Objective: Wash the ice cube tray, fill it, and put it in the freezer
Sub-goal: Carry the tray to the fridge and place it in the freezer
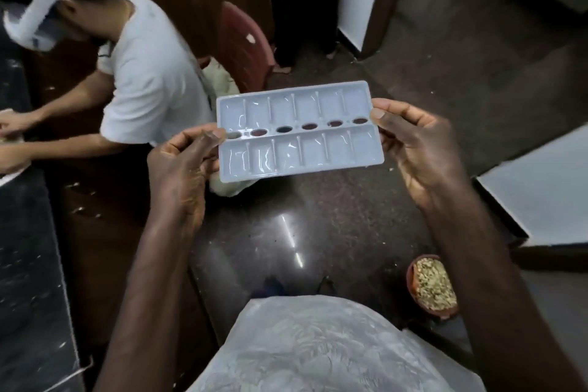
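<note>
A white plastic ice cube tray [299, 132] is held level in the air above the dark floor, in the middle of the head view. It has two rows of several compartments and a line of oval holes down its centre. Glints in the near row look like water. My left hand [183, 165] grips the tray's left short end with thumb on top. The tray's right short end is pinched by my right hand [416, 143], fingers under the rim.
Another person in a white shirt [149, 73] leans over a dark counter [28, 232] at the left. A red plastic chair [245, 41] stands behind the tray. A brown bowl of grain [434, 285] sits on the floor at lower right. White appliance surfaces [541, 188] stand at the right.
</note>
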